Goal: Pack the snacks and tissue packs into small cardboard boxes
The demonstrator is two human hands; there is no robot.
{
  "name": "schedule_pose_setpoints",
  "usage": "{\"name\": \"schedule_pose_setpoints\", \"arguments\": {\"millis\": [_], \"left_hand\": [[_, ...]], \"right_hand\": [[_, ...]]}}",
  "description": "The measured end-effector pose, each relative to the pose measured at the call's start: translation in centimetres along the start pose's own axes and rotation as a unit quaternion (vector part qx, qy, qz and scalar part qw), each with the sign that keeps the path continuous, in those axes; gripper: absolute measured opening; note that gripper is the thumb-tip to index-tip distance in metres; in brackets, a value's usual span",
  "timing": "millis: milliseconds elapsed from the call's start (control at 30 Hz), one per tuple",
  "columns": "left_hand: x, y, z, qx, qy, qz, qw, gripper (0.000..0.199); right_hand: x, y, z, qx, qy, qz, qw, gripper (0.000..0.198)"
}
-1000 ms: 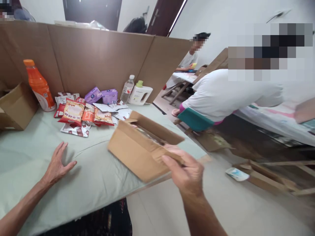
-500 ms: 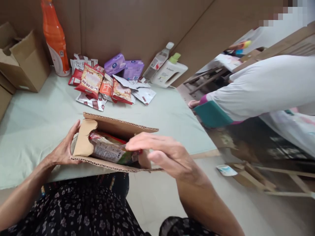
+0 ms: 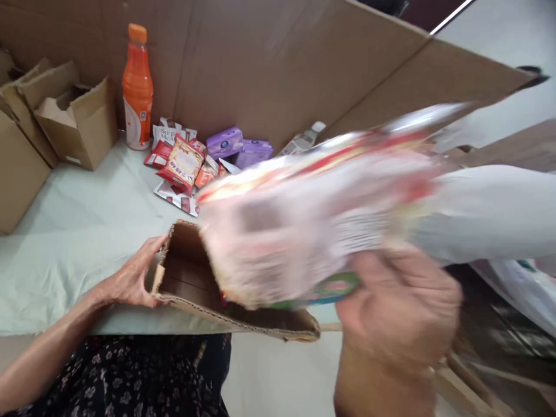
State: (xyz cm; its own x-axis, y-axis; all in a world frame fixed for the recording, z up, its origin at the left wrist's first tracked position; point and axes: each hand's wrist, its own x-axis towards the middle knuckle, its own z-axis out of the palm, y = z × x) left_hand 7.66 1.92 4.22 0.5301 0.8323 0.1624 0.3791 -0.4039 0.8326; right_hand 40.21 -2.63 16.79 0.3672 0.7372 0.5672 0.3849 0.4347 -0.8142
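Note:
My left hand (image 3: pixel 134 275) grips the left end of an open cardboard box (image 3: pixel 186 284), thumb and fingers on either side of its wall, at the table's near edge. My right hand (image 3: pixel 399 295) is closed on the lower edge of a large printed plastic packet (image 3: pixel 295 226), raised above the box. Motion smears the packet's white, red and green print, so its contents cannot be made out. It covers the box's right part and some of the things behind. Inside the box, the visible left part shows bare brown cardboard.
Beyond the box lie red snack packets (image 3: pixel 180 165) and purple tissue packs (image 3: pixel 226 142). An orange drink bottle (image 3: pixel 138 98) stands at the back, beside small cardboard boxes (image 3: pixel 82 127). A clear bottle (image 3: pixel 304 139) is partly covered. At right is another person's pale clothing (image 3: pixel 499 214).
My right hand has pulled the packet up out of the box and holds it higher, toward the camera. The left hand stays on the box. The view has shifted slightly.

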Motion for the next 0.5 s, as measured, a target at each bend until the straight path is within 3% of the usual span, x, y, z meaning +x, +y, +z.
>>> {"name": "schedule_pose_setpoints", "arguments": {"millis": [67,133,200,300,400,500], "left_hand": [[-0.1,0.2,0.2,-0.007,-0.025,0.003,1.000,0.114],[-0.5,0.4,0.2,0.004,-0.029,-0.009,1.000,0.113],[-1.3,0.7,-0.1,0.017,-0.027,-0.013,0.999,0.112],[-3.3,1.0,-1.4,0.025,0.001,-0.032,0.999,0.115],[-6.4,0.5,-3.5,0.041,0.067,-0.089,0.993,0.118],[-9.4,-0.7,-6.0,0.068,0.176,-0.153,0.970,0.119]], "right_hand": [[2.1,1.4,-0.3,0.050,0.156,-0.003,0.986,0.023],[4.7,3.5,-0.1,0.064,0.210,-0.022,0.975,0.031],[7.0,6.3,0.1,0.046,0.199,-0.006,0.979,0.028],[8.2,10.9,0.4,0.014,0.117,0.106,0.987,0.028],[6.2,15.3,0.2,-0.021,0.070,0.213,0.974,0.036],[3.1,19.2,-0.7,-0.031,0.117,0.293,0.948,0.041]]}}
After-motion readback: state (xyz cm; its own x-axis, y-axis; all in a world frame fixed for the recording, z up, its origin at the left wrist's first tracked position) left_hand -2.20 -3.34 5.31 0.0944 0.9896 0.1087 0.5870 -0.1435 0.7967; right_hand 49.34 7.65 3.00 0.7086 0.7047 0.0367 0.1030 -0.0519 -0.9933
